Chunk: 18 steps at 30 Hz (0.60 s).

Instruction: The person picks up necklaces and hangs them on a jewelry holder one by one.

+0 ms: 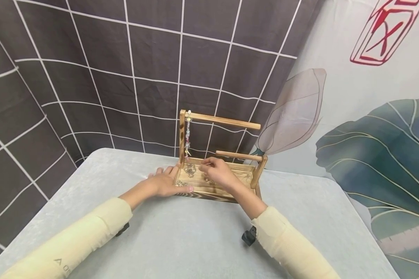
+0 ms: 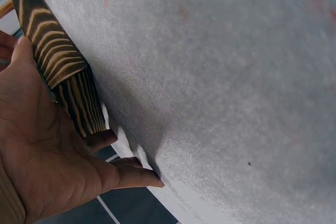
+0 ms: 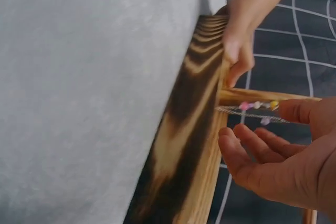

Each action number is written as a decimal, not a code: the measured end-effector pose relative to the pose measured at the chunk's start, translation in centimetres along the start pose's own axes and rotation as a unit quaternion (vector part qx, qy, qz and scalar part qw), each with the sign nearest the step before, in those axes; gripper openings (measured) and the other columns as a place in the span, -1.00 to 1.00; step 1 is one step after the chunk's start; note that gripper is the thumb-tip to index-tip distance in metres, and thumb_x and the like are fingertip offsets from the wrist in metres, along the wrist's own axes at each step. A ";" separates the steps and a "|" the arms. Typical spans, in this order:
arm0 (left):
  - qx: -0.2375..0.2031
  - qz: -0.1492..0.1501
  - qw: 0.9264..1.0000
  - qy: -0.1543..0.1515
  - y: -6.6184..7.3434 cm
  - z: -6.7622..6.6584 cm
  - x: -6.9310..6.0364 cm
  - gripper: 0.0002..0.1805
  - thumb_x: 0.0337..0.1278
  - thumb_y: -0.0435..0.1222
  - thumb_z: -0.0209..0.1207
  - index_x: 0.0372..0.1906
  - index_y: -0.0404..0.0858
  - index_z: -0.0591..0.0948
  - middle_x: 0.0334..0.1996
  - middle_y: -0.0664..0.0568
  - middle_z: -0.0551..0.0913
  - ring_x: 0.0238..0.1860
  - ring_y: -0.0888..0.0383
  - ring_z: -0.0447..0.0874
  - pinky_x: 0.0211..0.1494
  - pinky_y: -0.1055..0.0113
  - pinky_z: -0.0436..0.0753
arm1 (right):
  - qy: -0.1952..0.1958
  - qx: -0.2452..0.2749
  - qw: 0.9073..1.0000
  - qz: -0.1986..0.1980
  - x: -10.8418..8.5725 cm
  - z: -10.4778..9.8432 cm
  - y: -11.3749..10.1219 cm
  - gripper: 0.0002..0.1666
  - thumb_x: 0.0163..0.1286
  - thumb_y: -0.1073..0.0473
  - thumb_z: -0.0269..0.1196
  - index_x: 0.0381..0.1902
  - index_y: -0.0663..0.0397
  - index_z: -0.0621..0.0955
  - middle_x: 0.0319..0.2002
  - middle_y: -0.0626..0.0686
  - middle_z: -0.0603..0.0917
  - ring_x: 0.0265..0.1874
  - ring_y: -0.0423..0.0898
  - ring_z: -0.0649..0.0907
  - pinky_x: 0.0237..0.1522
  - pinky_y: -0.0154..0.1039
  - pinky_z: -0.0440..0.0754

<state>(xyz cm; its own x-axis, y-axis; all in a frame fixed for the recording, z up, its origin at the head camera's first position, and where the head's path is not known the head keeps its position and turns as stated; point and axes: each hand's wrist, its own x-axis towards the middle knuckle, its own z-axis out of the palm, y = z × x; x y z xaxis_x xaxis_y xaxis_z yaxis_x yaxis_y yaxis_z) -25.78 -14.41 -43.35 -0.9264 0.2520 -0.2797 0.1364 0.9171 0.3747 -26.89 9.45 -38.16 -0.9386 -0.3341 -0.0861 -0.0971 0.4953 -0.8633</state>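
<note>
Clock: centred on the tray, 12 pointing away from the person.
Tray: wooden tray (image 1: 209, 197) on the cloth-covered table (image 1: 178, 232); taller post (image 1: 182, 139) at 10, shorter post (image 1: 259, 173) at 3.
Bars: upper bar (image 1: 227, 121) runs off the taller post towards 1, free end unsupported; lower bar (image 1: 237, 155) runs from the shorter post towards 12.
Beaded string: beaded string (image 1: 187, 135) hangs from the upper bar, right beside the taller post.
Chains: tangled chain (image 1: 190, 170) inside the tray at 10; smaller chain heap (image 1: 181, 183) at 9, near the left hand.
Left hand: left hand (image 1: 164, 184) at 9, touching the tray's end; fingers straight and spread wide, thumb along the front edge.
Right hand: right hand (image 1: 218, 172) above mid-tray, fingers bent, thumb set narrowly off the nearer ones; can't tell whether they have a strand between them.
Snag risk: chain looks knotted; lifting one strand might drag the rest along, or strain a thin link.
Knock risk: right hand sits close to the hanging beads; a careless swing towards 10 could brush them along the bar.
Tip risk: frame looks light; a tug on caught chain, with the left hand's hold slack, might shift it.
</note>
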 end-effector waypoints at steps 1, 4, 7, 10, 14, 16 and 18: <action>0.001 -0.001 1.000 0.002 -0.2 0.2 0.3 0.56 0.17 0.78 -0.02 0.90 -0.20 -0.19 0.83 -0.35 0.10 0.75 -0.55 0.09 0.68 -0.71 0.14 | 0.003 -0.011 1.000 -0.005 0.2 0.1 0.4 -0.47 0.66 0.10 0.26 0.39 0.35 0.66 0.19 0.32 0.82 0.11 0.28 0.84 0.17 0.05 0.83; 0.004 0.004 1.000 0.003 -0.1 0.0 -0.1 0.57 0.13 0.81 -0.05 0.90 -0.22 -0.15 0.81 -0.40 0.14 0.71 -0.59 0.13 0.64 -0.73 0.19 | 0.019 -0.052 0.998 -0.017 0.7 0.6 1.3 -0.55 0.64 0.11 0.30 0.29 0.29 0.73 0.09 0.24 0.87 0.00 0.16 0.84 0.08 -0.06 0.81; 0.008 0.005 1.000 0.006 -0.2 0.1 0.0 0.58 0.10 0.83 -0.06 0.90 -0.21 -0.12 0.79 -0.39 0.18 0.68 -0.59 0.19 0.62 -0.73 0.23 | 0.032 -0.077 0.996 -0.023 1.3 1.2 2.0 -0.62 0.60 0.13 0.35 0.21 0.25 0.79 0.06 0.20 0.88 -0.01 0.06 0.83 0.16 -0.04 0.81; 0.006 0.007 1.000 0.009 -0.5 0.4 0.4 0.60 0.08 0.84 -0.06 0.90 -0.20 -0.11 0.79 -0.38 0.19 0.69 -0.57 0.20 0.61 -0.74 0.23 | 0.032 -0.086 0.995 -0.029 2.0 1.6 2.6 -0.66 0.57 0.15 0.39 0.17 0.21 0.82 0.05 0.18 0.90 -0.01 0.05 0.83 0.23 0.03 0.81; 0.003 0.006 1.000 0.009 -0.7 0.6 0.8 0.59 0.09 0.82 -0.02 0.90 -0.20 -0.14 0.81 -0.36 0.16 0.72 -0.56 0.15 0.64 -0.73 0.19 | 0.023 -0.103 0.993 -0.061 4.2 2.2 4.6 -0.67 0.52 0.08 0.43 0.12 0.10 0.86 -0.03 0.10 0.92 -0.10 -0.01 0.84 0.07 -0.05 0.83; 0.004 0.004 1.000 0.007 -0.8 0.6 0.9 0.58 0.12 0.80 -0.01 0.90 -0.20 -0.16 0.82 -0.35 0.15 0.74 -0.56 0.12 0.66 -0.72 0.17 | 0.016 -0.112 0.991 -0.069 5.5 2.4 5.7 -0.64 0.48 0.01 0.47 0.12 0.03 0.86 -0.05 0.04 0.92 -0.10 -0.05 0.84 0.03 -0.10 0.83; 0.005 0.003 1.000 0.005 -0.8 0.5 1.0 0.57 0.13 0.79 0.00 0.90 -0.20 -0.17 0.82 -0.36 0.14 0.74 -0.56 0.12 0.66 -0.72 0.18 | 0.011 -0.121 0.990 -0.070 6.8 2.7 6.7 -0.58 0.43 -0.06 0.51 0.15 -0.04 0.86 -0.03 -0.01 0.91 -0.07 -0.08 0.83 0.04 -0.12 0.82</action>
<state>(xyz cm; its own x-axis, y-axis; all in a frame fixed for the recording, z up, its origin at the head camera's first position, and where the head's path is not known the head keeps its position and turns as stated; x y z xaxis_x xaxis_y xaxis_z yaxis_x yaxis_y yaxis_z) -26.60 -14.70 -44.37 -0.9290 0.2550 -0.2681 0.1457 0.9182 0.3684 -32.97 8.29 -45.85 -0.9168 -0.3974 0.0399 -0.3015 0.6233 -0.7216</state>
